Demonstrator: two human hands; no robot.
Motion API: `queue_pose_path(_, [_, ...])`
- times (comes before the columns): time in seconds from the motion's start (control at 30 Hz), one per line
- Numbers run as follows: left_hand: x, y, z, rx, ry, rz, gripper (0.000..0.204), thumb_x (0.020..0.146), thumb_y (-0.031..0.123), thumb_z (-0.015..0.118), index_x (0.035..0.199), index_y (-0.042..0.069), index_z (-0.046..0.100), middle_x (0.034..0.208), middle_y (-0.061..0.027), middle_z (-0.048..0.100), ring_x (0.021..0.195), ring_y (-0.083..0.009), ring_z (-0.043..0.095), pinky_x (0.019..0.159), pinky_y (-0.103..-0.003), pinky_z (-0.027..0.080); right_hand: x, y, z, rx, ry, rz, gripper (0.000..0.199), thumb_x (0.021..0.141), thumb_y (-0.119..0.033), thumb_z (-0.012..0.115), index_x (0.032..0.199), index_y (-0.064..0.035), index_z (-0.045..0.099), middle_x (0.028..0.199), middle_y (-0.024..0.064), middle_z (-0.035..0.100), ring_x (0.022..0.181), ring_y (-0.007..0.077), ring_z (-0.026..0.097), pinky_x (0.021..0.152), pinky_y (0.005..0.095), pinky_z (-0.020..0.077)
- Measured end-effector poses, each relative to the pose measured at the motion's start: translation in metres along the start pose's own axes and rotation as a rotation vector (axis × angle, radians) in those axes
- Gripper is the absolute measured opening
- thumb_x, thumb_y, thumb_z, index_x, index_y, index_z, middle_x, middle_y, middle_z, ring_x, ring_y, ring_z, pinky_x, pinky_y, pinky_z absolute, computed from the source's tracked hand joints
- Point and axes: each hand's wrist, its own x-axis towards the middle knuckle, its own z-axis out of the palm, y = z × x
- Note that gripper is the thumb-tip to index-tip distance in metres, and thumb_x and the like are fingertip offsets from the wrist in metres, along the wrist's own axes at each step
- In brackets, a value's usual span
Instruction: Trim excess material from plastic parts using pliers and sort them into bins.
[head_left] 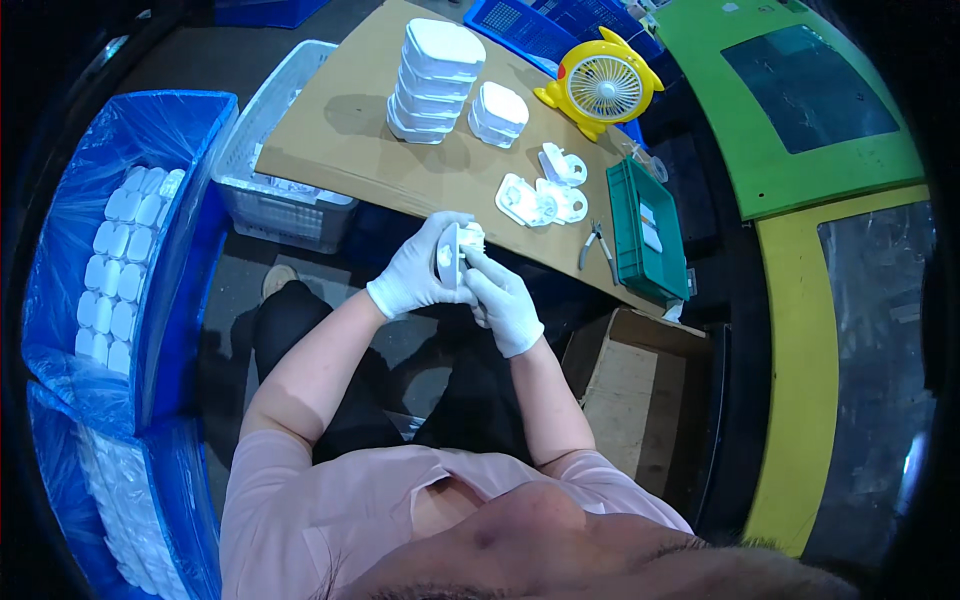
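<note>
One white part (449,257) partly behind hands (418,268)

Lighting: cool, moderately bright over desk (390,182); floor (237,275) dimmer. Shadows: soft, beside white stack (437,85). Glare: pale streak, grey panel (880,330), right. Distortion: fisheye, edges bowed, rim blackened.

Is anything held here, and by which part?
The left hand holds a white plastic piece by its edges; the right hand is at its right side, exact hold unclear.
</note>
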Motion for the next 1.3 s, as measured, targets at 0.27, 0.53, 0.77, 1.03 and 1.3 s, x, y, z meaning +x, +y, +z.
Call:
queue_pose_path(0.27, [0.004,-0.008,0.002,-0.145,0.02,-0.06,0.087,0.058,0.03,0.089,0.127,0.011,0.04,0.117,-0.0109,0.055,0.109,-0.0258,0.056,0.094,-0.036,0.045,0.004,0.01,-0.002,0.006,0.056,-0.084,0.046,0.095,-0.017,0.05,0.139,-0.0045,0.044,0.074,-0.0048,0.05,0.053,0.0022,0.038,0.046,0.0175,0.0299])
queue_pose_path(0.53, [0.007,-0.002,-0.002,-0.026,-0.029,-0.151,0.089,0.054,0.039,0.09,0.122,0.01,0.041,0.117,-0.0105,0.055,0.108,-0.0245,0.056,0.094,-0.035,0.045,-0.001,0.011,-0.001,0.019,0.077,-0.13,0.045,0.093,-0.017,0.054,0.134,-0.0009,0.048,0.076,-0.0045,0.052,0.052,0.0016,0.039,0.046,0.0173,0.0288])
queue_pose_path(0.77, [0.001,-0.013,0.005,0.121,-0.06,-0.125,0.091,0.051,0.04,0.091,0.123,0.009,0.043,0.113,-0.0109,0.057,0.105,-0.0257,0.058,0.092,-0.036,0.046,0.0,0.013,0.001,-0.037,0.13,-0.267,0.041,0.091,-0.018,0.058,0.128,-0.0003,0.054,0.075,-0.0044,0.053,0.052,0.0006,0.04,0.045,0.0168,0.028])
queue_pose_path(1.03, [0.005,-0.016,0.003,0.13,-0.006,-0.133,0.09,0.054,0.043,0.09,0.122,0.008,0.044,0.111,-0.012,0.057,0.105,-0.0263,0.058,0.092,-0.036,0.046,0.005,0.026,-0.003,-0.221,0.139,-0.261,0.037,0.089,-0.012,0.061,0.12,0.0065,0.057,0.107,0.0068,0.063,0.096,0.0127,0.058,0.084,0.0265,0.0465])
queue_pose_path(1.3, [0.004,-0.015,0.002,0.12,0.041,-0.092,0.079,0.058,0.04,0.085,0.118,0.009,0.045,0.113,-0.0146,0.055,0.106,-0.0336,0.057,0.09,-0.039,0.046,0.012,0.04,0.006,-0.147,0.177,-0.399,0.049,0.088,-0.013,0.061,0.133,0.003,0.048,0.104,0.0041,0.056,0.083,0.0082,0.048,0.072,0.0222,0.0371])
